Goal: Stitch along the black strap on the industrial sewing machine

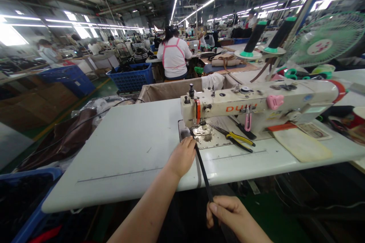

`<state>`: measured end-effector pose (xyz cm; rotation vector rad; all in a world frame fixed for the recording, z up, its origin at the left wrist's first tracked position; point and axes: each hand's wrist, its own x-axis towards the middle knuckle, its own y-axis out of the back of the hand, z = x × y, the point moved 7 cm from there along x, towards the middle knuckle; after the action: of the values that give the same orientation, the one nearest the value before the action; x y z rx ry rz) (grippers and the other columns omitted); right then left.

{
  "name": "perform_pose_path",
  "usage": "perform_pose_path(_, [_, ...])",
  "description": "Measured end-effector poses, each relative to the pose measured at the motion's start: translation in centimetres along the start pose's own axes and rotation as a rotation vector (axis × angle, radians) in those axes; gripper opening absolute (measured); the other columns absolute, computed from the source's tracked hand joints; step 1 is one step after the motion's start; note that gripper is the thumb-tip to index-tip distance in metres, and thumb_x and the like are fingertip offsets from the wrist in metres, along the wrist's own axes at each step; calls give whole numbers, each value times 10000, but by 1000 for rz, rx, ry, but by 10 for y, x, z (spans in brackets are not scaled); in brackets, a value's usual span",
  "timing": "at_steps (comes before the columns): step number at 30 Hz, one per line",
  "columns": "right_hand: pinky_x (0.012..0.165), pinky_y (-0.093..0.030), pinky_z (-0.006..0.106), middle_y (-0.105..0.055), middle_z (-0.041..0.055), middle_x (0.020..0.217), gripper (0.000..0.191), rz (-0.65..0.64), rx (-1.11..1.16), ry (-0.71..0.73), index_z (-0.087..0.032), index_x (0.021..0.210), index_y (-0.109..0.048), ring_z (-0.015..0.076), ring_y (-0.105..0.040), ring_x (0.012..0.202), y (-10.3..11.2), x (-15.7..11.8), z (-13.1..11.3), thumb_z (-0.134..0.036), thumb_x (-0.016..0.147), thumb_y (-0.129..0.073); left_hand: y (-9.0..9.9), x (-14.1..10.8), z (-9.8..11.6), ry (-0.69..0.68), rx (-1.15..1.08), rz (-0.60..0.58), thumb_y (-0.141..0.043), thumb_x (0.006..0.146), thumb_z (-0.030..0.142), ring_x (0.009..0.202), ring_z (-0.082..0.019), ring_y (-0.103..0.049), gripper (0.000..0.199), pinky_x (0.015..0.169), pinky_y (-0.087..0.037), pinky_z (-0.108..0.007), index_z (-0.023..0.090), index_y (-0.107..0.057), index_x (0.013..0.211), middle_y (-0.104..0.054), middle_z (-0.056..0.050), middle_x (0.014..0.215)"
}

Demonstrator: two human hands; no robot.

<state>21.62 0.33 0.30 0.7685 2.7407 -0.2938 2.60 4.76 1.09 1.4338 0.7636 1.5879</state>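
Note:
A narrow black strap [203, 167] runs from beneath the head of a white sewing machine [219, 102] down over the table's front edge. My left hand [184, 155] lies close in front of the needle area, its fingers closed on the strap's far end; the fingertips are partly hidden. Below the table edge, my right hand [228, 210] pinches the strap between thumb and fingers. Between the hands the strap looks taut. Yellow-and-black pliers [236, 138] lie on the machine bed, right of my left hand.
Pink-handled thread snips [248, 119] hang on the machine's front. A pale cloth pad [302, 144] lies to the right on the white table [128, 144]. Thread cones [254, 40] and a green fan [325, 41] stand behind. A co-worker [173, 55] sits ahead near a blue crate [131, 78].

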Motion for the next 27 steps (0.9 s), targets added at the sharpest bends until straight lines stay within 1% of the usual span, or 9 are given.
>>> perform_pose_path(5, [700,-415,321,-706,51,671,597,11,22,4,-177,705,-766,193,-610,695,2,1,5,-744,874,-689,-6,0,-3,12,-34,-16,-535,994,125,1363,-293,-622,397,1199,-505,-509,160,-543,1389,-649,-166,1405])
perform_pose_path(10, [691,-406,320,-708,49,679,570,6,17,26,-181,721,-773,192,-601,694,2,3,9,-718,891,-686,-4,-2,-2,13,-6,16,-533,1012,147,1253,-286,-687,315,1122,-571,-496,175,-601,1318,-689,-155,1341])
perform_pose_path(13, [675,-404,317,-697,47,670,568,-6,23,48,-181,725,-776,190,-593,681,3,5,13,-711,902,-677,0,-3,0,-13,-7,20,-534,1017,158,1210,-282,-705,274,1084,-597,-474,172,-627,1275,-704,-158,1309])
perform_pose_path(16, [710,-427,327,-683,47,684,561,-15,-6,99,-183,711,-780,197,-599,705,5,8,16,-689,924,-668,3,-3,3,-44,-4,18,-528,1014,150,1192,-280,-712,258,1071,-605,-458,158,-636,1249,-709,-165,1292])
perform_pose_path(19, [786,-453,343,-679,49,755,521,-6,-64,169,-193,715,-796,209,-618,769,9,9,15,-647,941,-678,4,-2,4,-60,14,11,-534,1006,136,1178,-278,-717,247,1068,-606,-453,155,-640,1228,-715,-160,1274])
perform_pose_path(21, [791,-458,343,-682,54,797,495,-3,-85,199,-199,731,-803,218,-630,802,11,10,16,-633,939,-690,4,-2,4,-65,22,5,-539,1004,134,1172,-279,-719,241,1062,-609,-454,159,-642,1220,-717,-158,1268])
perform_pose_path(24, [776,-468,338,-694,53,814,439,30,-93,225,-206,772,-808,222,-632,810,14,13,15,-623,896,-749,3,-2,4,-66,18,0,-540,1004,133,1175,-282,-716,236,1063,-607,-461,155,-640,1218,-716,-166,1268])
perform_pose_path(27, [823,-493,351,-735,65,840,417,90,-76,215,-219,813,-833,236,-648,842,16,14,6,-626,877,-768,4,-2,4,-62,10,-2,-538,1007,133,1178,-276,-713,228,1071,-602,-454,163,-638,1209,-713,-159,1269])
